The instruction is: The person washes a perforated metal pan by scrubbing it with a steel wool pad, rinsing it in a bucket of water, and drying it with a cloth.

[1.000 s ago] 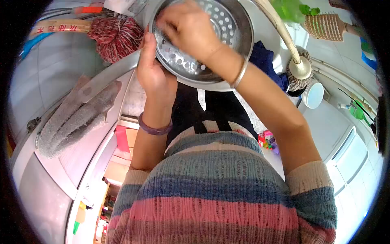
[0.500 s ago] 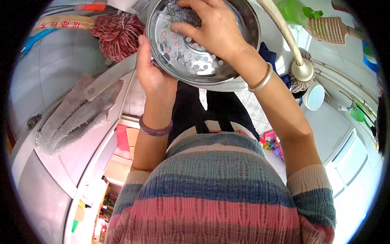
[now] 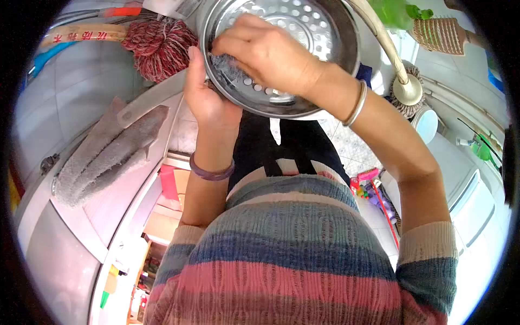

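Observation:
A shiny metal steamer basket (image 3: 338, 51) with round holes across its bottom is tilted at the top of the head view. My left hand (image 3: 208, 100) grips its near left rim, thumb up along the outside and fingers hidden beneath. Inside the basket, my right hand (image 3: 265, 54) has its fingers curled and pressed down on a grey steel wool scrubber (image 3: 227, 67) against the left inner wall. Much of the scrubber is covered by the fingers. The bottom looks wet and glossy.
A red-and-white mop head (image 3: 157, 51) hangs at the upper left. Below it, a grey cloth (image 3: 103, 154) drapes over a ledge. On the right are a pale curved pipe (image 3: 382, 40), a brush (image 3: 439, 35), a green bottle (image 3: 390, 13) and a white tub (image 3: 426, 124).
My right hand has moved down and left inside the basket, with its fingers now closed over the scrubber. The basket has shifted slightly right, and more of its holes show.

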### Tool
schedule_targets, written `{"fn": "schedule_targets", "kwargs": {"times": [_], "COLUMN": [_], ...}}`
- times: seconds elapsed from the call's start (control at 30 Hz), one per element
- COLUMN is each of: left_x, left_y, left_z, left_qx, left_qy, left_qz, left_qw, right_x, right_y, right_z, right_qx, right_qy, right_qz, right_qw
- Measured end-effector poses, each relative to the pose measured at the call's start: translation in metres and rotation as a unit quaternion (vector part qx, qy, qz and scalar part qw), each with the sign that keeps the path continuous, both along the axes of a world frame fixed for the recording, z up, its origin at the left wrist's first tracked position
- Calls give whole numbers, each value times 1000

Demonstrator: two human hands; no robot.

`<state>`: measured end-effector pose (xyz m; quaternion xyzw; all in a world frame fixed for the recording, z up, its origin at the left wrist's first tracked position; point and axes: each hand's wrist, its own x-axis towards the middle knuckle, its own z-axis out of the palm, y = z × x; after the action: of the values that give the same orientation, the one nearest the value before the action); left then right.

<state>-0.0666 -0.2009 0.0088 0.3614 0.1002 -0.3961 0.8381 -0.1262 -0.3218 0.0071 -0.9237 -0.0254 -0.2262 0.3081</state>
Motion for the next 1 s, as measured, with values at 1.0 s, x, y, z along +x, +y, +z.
{"fn": "schedule_targets", "kwargs": {"times": [1.0], "left_x": [16], "left_y": [-2], "left_z": [15], "left_qx": [-87], "left_qy": [-1], "left_qz": [-20], "left_qw": [996], "right_x": [2], "right_y": [5], "right_z": [17], "right_qx": [-109], "right_qy": [24], "right_qz": [-60], "right_qw": [992]}}
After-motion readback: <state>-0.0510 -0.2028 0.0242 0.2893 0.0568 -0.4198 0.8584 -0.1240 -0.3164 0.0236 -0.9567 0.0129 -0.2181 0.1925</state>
